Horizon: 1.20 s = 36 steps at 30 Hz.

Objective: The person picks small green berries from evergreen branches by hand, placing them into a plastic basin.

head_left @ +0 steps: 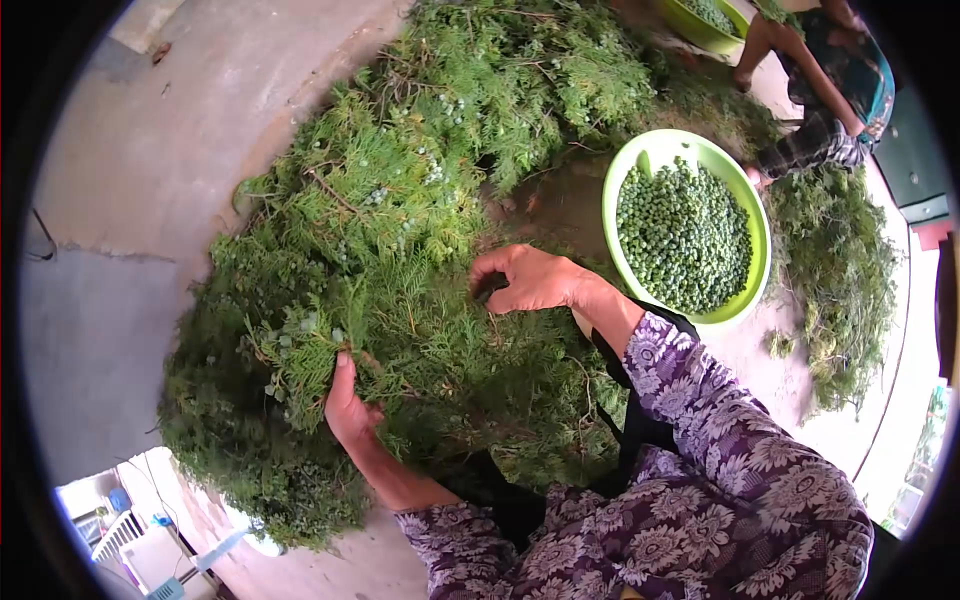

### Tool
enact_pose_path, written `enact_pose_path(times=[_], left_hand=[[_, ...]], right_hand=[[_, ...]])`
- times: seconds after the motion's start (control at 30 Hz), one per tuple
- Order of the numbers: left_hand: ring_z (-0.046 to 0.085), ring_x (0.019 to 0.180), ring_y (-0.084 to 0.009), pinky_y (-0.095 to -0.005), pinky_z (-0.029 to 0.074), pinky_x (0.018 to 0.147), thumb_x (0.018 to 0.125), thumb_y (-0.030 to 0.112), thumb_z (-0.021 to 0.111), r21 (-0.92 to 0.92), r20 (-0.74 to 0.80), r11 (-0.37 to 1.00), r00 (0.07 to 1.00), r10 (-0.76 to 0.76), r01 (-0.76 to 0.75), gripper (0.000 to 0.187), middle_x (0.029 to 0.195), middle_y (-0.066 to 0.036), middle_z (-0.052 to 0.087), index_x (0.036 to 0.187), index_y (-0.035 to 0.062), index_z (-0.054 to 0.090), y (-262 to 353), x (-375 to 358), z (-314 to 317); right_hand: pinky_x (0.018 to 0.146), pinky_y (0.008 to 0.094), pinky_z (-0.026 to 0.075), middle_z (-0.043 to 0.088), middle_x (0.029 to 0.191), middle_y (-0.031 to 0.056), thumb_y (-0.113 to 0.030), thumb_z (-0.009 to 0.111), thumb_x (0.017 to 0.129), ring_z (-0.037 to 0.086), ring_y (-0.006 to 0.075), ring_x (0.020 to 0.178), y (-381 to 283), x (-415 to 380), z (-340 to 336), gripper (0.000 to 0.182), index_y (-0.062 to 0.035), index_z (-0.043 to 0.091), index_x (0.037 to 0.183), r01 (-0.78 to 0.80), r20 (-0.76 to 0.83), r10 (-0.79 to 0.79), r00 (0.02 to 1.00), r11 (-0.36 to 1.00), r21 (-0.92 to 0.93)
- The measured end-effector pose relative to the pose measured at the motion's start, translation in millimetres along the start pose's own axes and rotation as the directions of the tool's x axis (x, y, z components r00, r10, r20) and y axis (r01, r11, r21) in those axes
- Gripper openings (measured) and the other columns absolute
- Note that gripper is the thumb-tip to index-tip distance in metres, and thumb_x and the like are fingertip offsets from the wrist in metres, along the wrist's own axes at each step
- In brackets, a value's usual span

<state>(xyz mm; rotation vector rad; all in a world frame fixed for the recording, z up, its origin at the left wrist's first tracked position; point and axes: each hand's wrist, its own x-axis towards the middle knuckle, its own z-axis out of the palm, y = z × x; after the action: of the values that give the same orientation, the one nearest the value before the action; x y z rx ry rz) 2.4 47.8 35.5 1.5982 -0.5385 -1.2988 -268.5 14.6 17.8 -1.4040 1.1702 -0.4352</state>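
Note:
My left hand (pixel 350 405) grips a leafy evergreen sprig (pixel 305 350) with small pale blue-green cones on it, thumb resting on top. To the right of it, my right hand (pixel 528 279) hovers over the cut branches, thumb and fingers curled together; whatever they may hold is hidden. Beneath both hands spreads a big heap of evergreen branches (pixel 400 215), dotted with the same cones. Beside my right forearm stands a light-green plastic basin (pixel 613 235), holding many loose round green cones (pixel 685 235).
At the upper right another person (pixel 840 85) sits by more cut branches (pixel 835 270). Near that person is a second green basin (pixel 700 30) with cones in it. Concrete floor (pixel 110 330) lies left of the heap. White items (pixel 150 550) stand at the lower left.

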Motion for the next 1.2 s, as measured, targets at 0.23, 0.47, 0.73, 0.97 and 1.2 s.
enact_pose_path(times=[0.23,0.47,0.73,0.97,1.2], left_hand=[[0.043,0.043,-0.0078,-0.0211,0.024,0.034,0.068,0.037,0.072,0.109,-0.061,0.993,0.998,-0.031,0.038,0.045,0.074,-0.004,0.061,0.095,0.0022,0.062,1.0,-11.3,17.6],[0.048,0.051,-0.0090,-0.0225,0.026,0.036,0.068,0.033,0.073,0.083,-0.061,0.995,0.997,-0.056,0.061,0.040,0.075,-0.004,0.061,0.092,0.0025,0.064,0.4,-7.5,9.0],[0.052,0.063,-0.0141,-0.0256,0.042,0.053,0.075,0.015,0.067,-0.018,-0.131,1.000,0.991,-0.002,0.000,0.024,0.075,-0.008,0.059,0.088,-0.0040,0.060,2.0,-8.5,0.4],[0.054,0.066,-0.0154,-0.0281,0.043,0.056,0.073,0.016,0.069,0.075,-0.258,0.997,0.966,0.015,0.004,0.026,0.080,-0.006,0.061,0.091,-0.0013,0.062,-8.6,6.3,-17.5],[0.054,0.086,-0.0190,-0.0319,0.045,0.067,0.069,0.018,0.073,0.121,-0.087,0.992,0.995,0.043,-0.032,0.035,0.094,-0.008,0.060,0.096,-0.0014,0.061,-15.3,4.5,-9.2]], right_hand=[[0.058,0.0211,0.042,0.056,0.071,0.0011,-0.007,0.058,0.069,0.052,0.0073,0.066,-8.4,6.3,13.5,0.022,-0.0021,0.058,0.091,0.104,-0.036,-0.098,0.995,0.923,0.369],[0.048,0.0159,0.041,0.057,0.069,0.0007,-0.003,0.055,0.074,0.054,0.0051,0.056,-15.2,3.2,7.3,0.017,0.0000,0.056,0.091,0.004,0.025,-0.035,0.999,0.656,0.755],[0.044,0.0185,0.041,0.055,0.064,-0.0003,-0.004,0.056,0.072,0.053,0.0065,0.052,-13.1,12.8,-6.9,0.005,-0.0018,0.058,0.077,0.026,-0.135,0.121,0.983,0.643,0.765],[0.034,0.0186,0.031,0.051,0.055,0.0007,-0.002,0.056,0.069,0.048,0.0077,0.046,-9.2,18.7,-9.7,0.004,-0.0002,0.057,0.066,-0.073,-0.088,0.190,0.978,0.701,0.709],[0.033,0.0198,0.027,0.049,0.057,0.0012,-0.003,0.057,0.065,0.044,0.0064,0.042,-2.1,23.8,-6.8,0.005,-0.0019,0.054,0.061,-0.170,-0.075,0.236,0.969,0.856,0.488]])
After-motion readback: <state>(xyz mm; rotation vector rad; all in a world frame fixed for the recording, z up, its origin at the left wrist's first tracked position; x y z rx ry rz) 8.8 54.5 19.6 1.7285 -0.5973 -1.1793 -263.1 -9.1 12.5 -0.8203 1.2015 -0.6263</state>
